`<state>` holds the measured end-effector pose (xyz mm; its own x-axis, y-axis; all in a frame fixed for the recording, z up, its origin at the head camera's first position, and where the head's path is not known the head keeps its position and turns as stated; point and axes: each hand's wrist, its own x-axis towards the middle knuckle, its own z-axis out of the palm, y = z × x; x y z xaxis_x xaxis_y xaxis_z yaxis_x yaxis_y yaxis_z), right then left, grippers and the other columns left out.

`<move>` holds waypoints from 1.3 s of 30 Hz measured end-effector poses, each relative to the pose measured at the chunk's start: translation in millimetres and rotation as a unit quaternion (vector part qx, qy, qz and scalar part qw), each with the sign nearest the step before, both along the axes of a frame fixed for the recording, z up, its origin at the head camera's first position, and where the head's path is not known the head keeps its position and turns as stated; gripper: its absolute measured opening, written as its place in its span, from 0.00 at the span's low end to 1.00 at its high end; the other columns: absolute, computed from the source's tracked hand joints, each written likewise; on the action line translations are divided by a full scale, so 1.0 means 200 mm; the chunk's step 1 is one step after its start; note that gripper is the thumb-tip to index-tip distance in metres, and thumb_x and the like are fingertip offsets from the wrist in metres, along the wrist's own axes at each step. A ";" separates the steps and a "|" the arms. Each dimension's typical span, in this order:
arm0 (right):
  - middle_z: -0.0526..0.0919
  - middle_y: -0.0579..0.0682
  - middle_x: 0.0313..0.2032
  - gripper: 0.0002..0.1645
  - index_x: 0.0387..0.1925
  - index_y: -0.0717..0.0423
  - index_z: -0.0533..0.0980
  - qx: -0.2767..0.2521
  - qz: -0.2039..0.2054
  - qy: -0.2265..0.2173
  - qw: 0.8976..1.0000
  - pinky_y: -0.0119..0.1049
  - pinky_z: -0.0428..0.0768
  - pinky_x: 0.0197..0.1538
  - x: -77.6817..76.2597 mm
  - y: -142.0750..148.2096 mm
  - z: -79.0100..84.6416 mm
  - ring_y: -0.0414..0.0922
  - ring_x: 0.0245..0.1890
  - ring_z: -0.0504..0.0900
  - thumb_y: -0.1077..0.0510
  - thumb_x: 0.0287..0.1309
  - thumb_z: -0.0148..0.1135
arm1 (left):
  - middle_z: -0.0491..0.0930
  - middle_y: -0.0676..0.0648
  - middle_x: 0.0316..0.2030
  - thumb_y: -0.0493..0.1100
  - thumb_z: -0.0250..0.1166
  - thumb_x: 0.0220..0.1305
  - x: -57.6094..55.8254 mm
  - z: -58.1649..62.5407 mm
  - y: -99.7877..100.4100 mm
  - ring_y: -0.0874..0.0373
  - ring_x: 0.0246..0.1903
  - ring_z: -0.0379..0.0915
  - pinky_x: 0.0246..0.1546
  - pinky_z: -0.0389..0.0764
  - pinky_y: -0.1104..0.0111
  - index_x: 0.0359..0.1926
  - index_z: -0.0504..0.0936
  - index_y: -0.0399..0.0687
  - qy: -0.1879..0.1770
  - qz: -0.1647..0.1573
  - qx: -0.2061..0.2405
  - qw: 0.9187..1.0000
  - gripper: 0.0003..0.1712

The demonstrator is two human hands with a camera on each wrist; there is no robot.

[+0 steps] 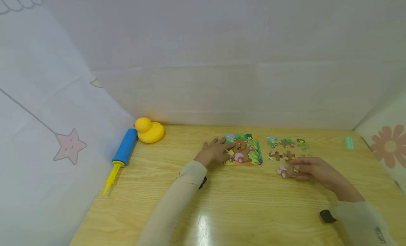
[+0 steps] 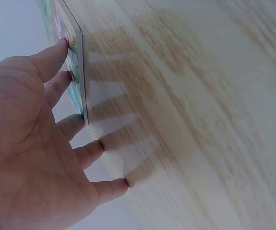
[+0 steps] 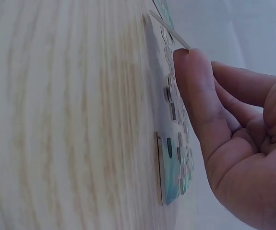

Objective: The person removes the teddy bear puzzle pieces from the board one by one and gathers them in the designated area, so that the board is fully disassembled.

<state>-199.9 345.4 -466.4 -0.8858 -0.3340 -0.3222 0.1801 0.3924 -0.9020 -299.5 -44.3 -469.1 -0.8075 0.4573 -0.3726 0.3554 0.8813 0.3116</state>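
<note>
My left hand lies with spread fingers at the left side of a bear puzzle board. In the left wrist view, its thumb and some fingertips touch the board, and other fingertips rest on the table. My right hand pinches a brown-and-pink puzzle piece between thumb and fingers. Seen edge-on in the right wrist view, that piece is tilted, its far end near the table. Just beyond the right hand lie several loose puzzle pieces, partly hidden by it. A green-blue puzzle piece lies below the hand.
A yellow rubber duck sits at the back left beside a blue-and-yellow hand pump. At the far right is a small pale green object with bumps. White printed cloth encloses the wooden table at the back and sides.
</note>
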 end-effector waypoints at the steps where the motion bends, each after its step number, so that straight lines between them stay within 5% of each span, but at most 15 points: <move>1: 0.56 0.76 0.73 0.32 0.71 0.75 0.61 0.000 -0.002 -0.003 1.000 0.36 0.86 0.52 0.00 0.00 0.00 0.35 0.48 0.85 0.56 0.78 0.50 | 0.40 0.52 0.83 0.65 0.54 0.74 0.00 0.00 0.00 0.45 0.82 0.34 0.75 0.38 0.33 0.78 0.55 0.77 0.000 -0.001 0.001 1.000 0.36; 10: 0.47 0.77 0.75 0.33 0.72 0.74 0.61 0.022 -0.008 -0.007 1.000 0.35 0.86 0.50 0.03 0.05 0.01 0.34 0.48 0.85 0.54 0.78 0.50 | 0.39 0.53 0.83 0.63 0.54 0.75 0.01 0.01 0.01 0.45 0.82 0.33 0.76 0.37 0.34 0.78 0.56 0.76 -0.007 0.004 0.005 1.000 0.35; 21: 0.61 0.77 0.70 0.34 0.71 0.78 0.57 0.050 -0.030 -0.012 0.998 0.40 0.87 0.49 0.06 0.06 0.06 0.39 0.47 0.88 0.53 0.82 0.41 | 0.41 0.53 0.82 0.64 0.54 0.74 0.01 0.00 0.00 0.45 0.82 0.35 0.75 0.39 0.33 0.78 0.56 0.77 0.000 0.003 0.007 1.000 0.35; 39: 0.60 0.79 0.70 0.38 0.74 0.76 0.53 0.051 -0.026 -0.011 0.998 0.41 0.87 0.50 0.08 0.05 0.05 0.45 0.49 0.88 0.48 0.81 0.41 | 0.40 0.53 0.83 0.66 0.53 0.74 0.00 0.00 0.00 0.46 0.82 0.33 0.76 0.38 0.33 0.78 0.55 0.79 -0.003 0.007 0.001 1.000 0.35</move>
